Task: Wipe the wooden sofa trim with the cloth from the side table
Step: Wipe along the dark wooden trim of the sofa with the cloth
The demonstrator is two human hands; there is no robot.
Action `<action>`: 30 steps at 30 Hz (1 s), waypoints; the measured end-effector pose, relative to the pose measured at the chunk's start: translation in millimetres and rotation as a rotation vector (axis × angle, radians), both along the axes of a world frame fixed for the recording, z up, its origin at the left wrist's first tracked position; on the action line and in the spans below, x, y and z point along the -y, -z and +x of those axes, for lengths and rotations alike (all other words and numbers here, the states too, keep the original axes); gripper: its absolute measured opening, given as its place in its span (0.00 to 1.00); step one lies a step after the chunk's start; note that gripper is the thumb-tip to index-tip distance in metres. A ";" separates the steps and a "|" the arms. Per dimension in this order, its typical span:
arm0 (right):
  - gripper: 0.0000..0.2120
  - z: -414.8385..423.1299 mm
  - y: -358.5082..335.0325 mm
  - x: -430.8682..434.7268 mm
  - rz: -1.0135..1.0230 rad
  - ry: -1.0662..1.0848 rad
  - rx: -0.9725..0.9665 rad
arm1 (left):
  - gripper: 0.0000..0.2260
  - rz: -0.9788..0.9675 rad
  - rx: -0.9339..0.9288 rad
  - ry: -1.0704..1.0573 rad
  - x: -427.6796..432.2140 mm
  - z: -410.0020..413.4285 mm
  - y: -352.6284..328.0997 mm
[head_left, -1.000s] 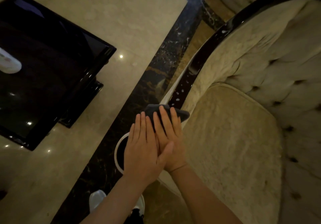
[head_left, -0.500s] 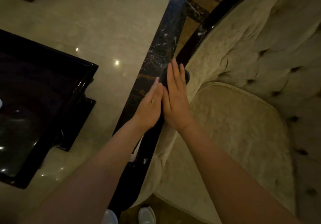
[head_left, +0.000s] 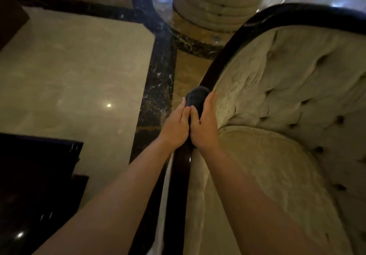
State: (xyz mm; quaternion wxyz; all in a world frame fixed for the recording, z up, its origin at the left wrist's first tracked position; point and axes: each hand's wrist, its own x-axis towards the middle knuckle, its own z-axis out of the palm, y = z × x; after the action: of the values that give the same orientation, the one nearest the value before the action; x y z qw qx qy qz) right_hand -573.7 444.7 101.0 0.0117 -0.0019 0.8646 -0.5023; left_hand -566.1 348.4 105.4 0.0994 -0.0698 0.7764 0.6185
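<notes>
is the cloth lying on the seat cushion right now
No, the dark cloth is pressed onto the wooden trim under both hands, beside the cushion.

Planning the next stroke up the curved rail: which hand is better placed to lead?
Probably right. The right hand lies on the cloth on the upholstery side the wooden trim curves toward; the left hand sits outside.

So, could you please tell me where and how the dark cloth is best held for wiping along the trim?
Probably from above, straddling it: the cloth drapes over the narrow rounded wooden trim, so the left hand and right hand press its two sides.
</notes>
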 end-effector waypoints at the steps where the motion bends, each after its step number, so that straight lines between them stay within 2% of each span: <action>1: 0.33 -9.3 -1.8 1.5 -0.001 0.037 -0.002 | 0.23 0.015 -0.014 0.034 0.6 -12.6 -0.6; 9: 0.31 -87.5 -22.5 9.7 0.030 0.412 -0.057 | 0.19 -0.031 -0.172 0.296 -2.3 -117.2 -10.7; 19: 0.32 -179.4 -48.3 -19.4 -0.002 0.587 -0.301 | 0.24 -0.007 -0.323 0.499 -38.4 -228.6 -37.2; 23: 0.32 -214.4 -67.0 -34.4 -0.025 0.679 -0.312 | 0.23 0.018 -0.370 0.589 -58.9 -267.4 -60.8; 27: 0.33 -259.9 -95.5 -65.5 -0.096 0.779 -0.272 | 0.23 0.005 -0.330 0.681 -96.0 -320.1 -93.2; 30: 0.33 -296.1 -112.2 -93.9 -0.108 0.941 -0.230 | 0.21 -0.044 -0.314 0.794 -132.1 -363.5 -116.3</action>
State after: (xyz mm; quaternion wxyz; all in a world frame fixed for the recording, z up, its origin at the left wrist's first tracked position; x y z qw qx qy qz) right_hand -869.9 538.6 213.2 -0.3124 0.3328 0.7402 -0.4937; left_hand -929.6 480.5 221.7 0.2088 0.3272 0.7618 0.5187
